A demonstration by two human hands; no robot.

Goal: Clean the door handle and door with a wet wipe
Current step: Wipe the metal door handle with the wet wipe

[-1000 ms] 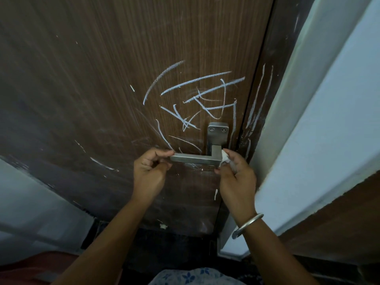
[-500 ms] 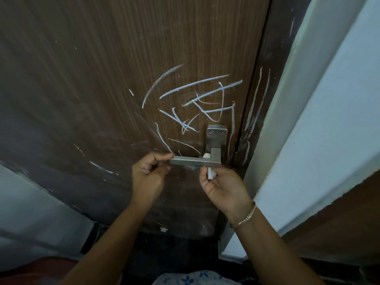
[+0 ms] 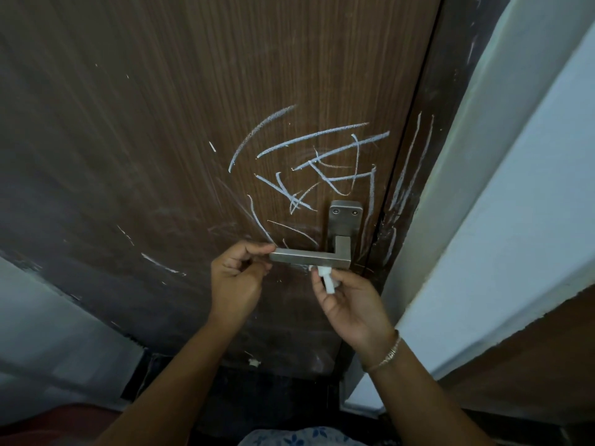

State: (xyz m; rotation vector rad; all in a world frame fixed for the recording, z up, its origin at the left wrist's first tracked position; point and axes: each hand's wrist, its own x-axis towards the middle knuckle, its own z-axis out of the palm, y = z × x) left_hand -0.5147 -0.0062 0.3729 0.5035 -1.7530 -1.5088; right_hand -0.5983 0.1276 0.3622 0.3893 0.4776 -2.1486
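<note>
On the brown door point(image 3: 161, 123), below white chalk scribbles point(image 3: 322, 162), the left grip point(image 3: 236, 278) pinches the free end of the metal door handle point(image 3: 309, 256), while the right grip point(image 3: 351, 304) holds a folded wet wipe point(image 3: 326, 280) against the handle's underside.

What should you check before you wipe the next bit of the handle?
1. The left hand pinches the free end of the door handle to steady it: ok.
2. The right hand holds the wet wipe: ok.
3. The wet wipe reaches the handle's underside, near its corner: ok.
4. The wet wipe is wet enough: cannot tell.
5. The handle's hidden sides are clean: cannot tell.
6. The door is free of chalk marks: not ok, scribbles show above the handle.
</note>
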